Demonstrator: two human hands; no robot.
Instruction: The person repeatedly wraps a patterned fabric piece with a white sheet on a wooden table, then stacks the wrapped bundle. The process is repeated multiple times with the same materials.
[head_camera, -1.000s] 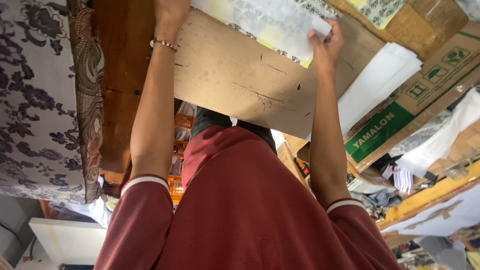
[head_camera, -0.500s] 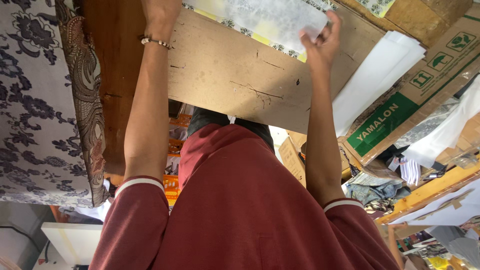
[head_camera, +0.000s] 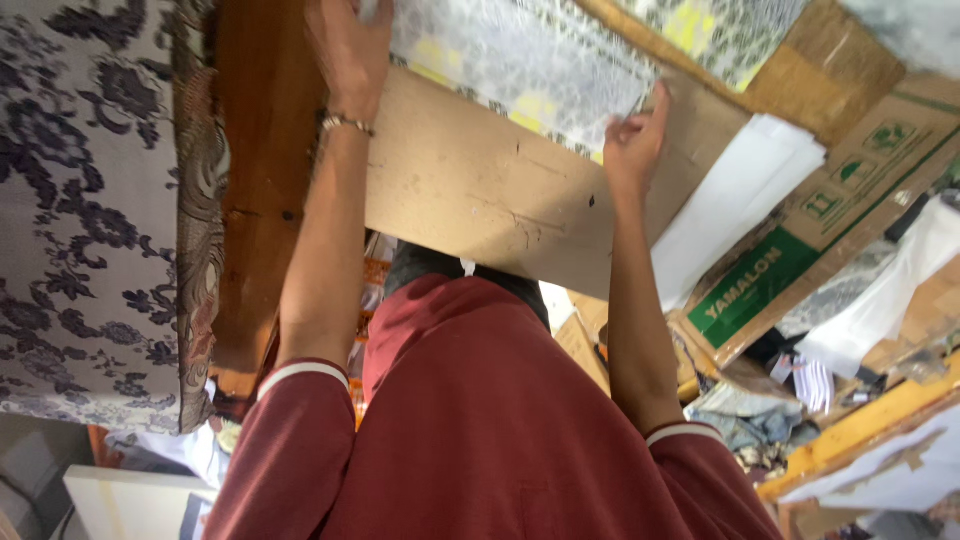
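While the left hand (head_camera: 350, 50) now presses the patterned sheet (head_camera: 520, 60), the right hand (head_camera: 632, 140), lower than before, pinches its edge over the cardboard panel (head_camera: 470, 200).

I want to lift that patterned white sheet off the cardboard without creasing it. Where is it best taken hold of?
Probably by its two opposite side edges, as both hands do now: left hand on one edge, right hand on the other. The patterned sheet is wide, thin and lies flat on the cardboard board, so a one-sided grip would likely let it sag.

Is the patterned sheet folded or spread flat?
Spread flat: the patterned sheet lies open across the cardboard panel, both hands on its edges.
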